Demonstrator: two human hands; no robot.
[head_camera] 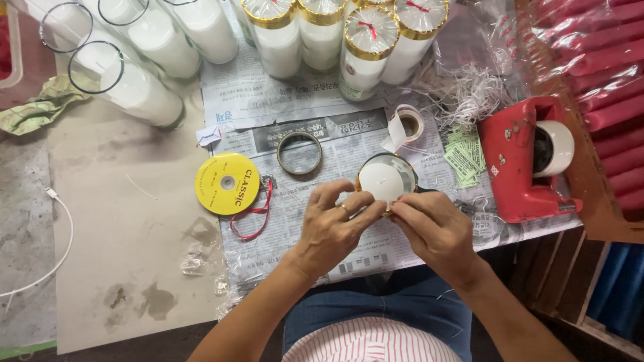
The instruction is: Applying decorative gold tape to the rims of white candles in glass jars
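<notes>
The fingers (pixel 365 204) of both hands meet at the near rim of a glass candle (pixel 386 178), pinching something small against its gold band; what they pinch is too small to tell. The left hand (pixel 332 228), a ring on one finger, grips the rim from the left. The right hand (pixel 433 228) grips it from the right, fingertips touching those of the left. The candle stands upright on newspaper (pixel 322 221) at the middle of the bench (pixel 127 221), its white wax top facing up.

Just left of the candle lies an empty tape ring (pixel 299 153). Farther left a yellow spool (pixel 227 184) lies flat, with red ribbon (pixel 253 213) looping from it toward the near side. Just beyond the candle sits a small tape roll (pixel 408 125) with its end lifted. To the right lie green labels (pixel 464 155), then a red tape dispenser (pixel 520 161) holding a white roll. Shredded paper (pixel 469 90) lies beyond the labels.

Along the far edge stand finished candles (pixel 349 33) with gold bands and red ties, and at far left plain candles (pixel 127 74) without bands. Red candles (pixel 604 80) are stacked at far right. A white cable (pixel 64 248) curves at the left.
</notes>
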